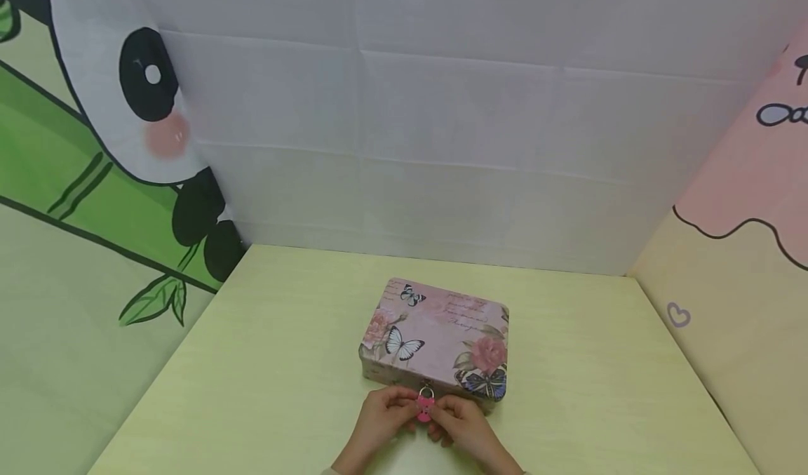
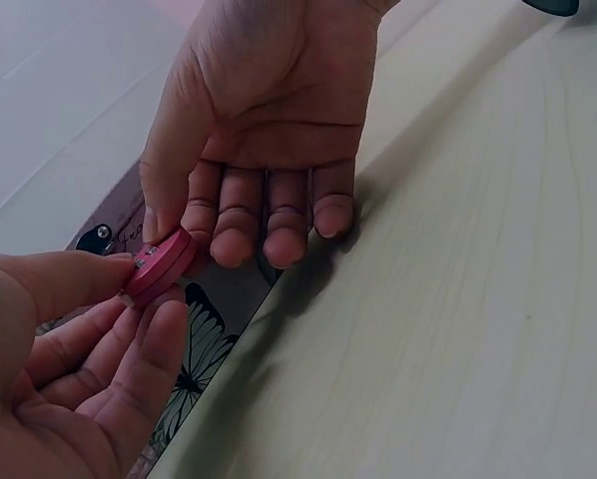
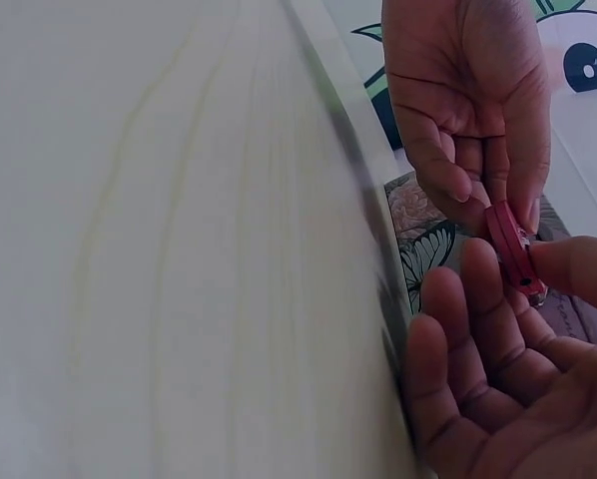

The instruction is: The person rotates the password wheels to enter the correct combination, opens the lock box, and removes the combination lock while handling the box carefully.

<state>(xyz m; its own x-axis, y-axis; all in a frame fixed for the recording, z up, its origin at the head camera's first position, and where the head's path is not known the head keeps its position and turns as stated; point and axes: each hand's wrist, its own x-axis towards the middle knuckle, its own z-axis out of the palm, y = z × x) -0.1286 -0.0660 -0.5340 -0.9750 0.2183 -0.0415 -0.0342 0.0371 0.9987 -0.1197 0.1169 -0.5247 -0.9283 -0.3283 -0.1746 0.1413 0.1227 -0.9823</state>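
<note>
ok so your left hand (image 1: 384, 413) and right hand (image 1: 463, 421) are both pinching the pink padlock (image 1: 425, 407), right at the near edge of the butterfly box (image 1: 434, 338). Can't really tell if its shackle (image 1: 426, 387) is hooked onto the box.

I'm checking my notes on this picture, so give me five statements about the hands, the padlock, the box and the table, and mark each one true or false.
1. The left hand and the right hand both hold the pink padlock. True.
2. The padlock is at the side of the box nearest the person. True.
3. The box is wide open. False: it is closed.
4. A pink rose is printed on the box. True.
5. The table is dark blue. False: it is pale yellow.
</note>
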